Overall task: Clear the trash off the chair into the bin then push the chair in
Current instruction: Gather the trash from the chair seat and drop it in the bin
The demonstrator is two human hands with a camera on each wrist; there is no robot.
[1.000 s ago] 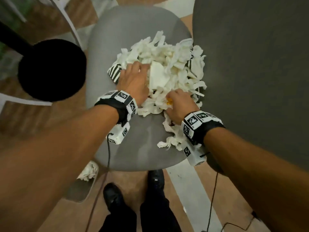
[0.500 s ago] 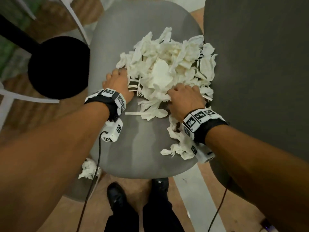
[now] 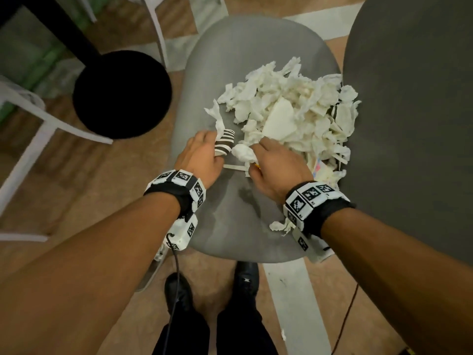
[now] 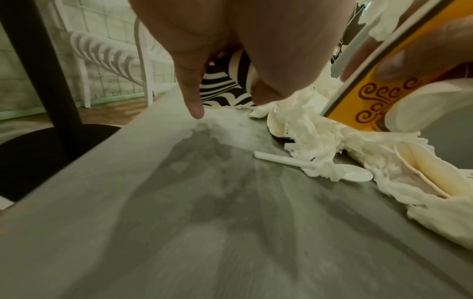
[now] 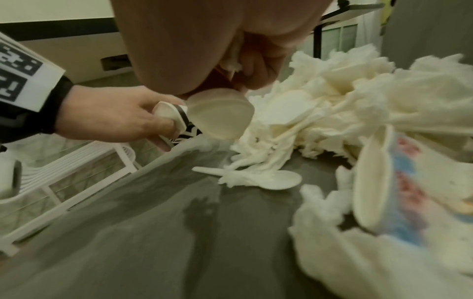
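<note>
A heap of torn white tissue (image 3: pixel 294 111) covers the far right of the grey chair seat (image 3: pixel 230 226). My left hand (image 3: pixel 202 155) grips a black-and-white striped paper cup (image 3: pixel 225 143) at the heap's near left edge; the striped cup (image 4: pixel 225 89) shows under its fingers. My right hand (image 3: pixel 276 165) is curled round an orange patterned cup (image 4: pixel 371 91) and a tissue wad (image 3: pixel 243 152). A white plastic spoon (image 5: pixel 276 180) lies on the seat between the hands. A colourful paper cup (image 5: pixel 396 192) lies on its side near my right wrist.
A dark grey rounded surface (image 3: pixel 409 124) borders the chair on the right. A black round base (image 3: pixel 122 93) with a black pole stands on the wooden floor to the left, beside white chair frames (image 3: pixel 30 139). My shoes (image 3: pixel 245 278) are just below the seat's front edge.
Both hands drew back from the heap toward the seat's middle. The left hand now holds the striped cup; the right hand has closed on tissue and a cup.
</note>
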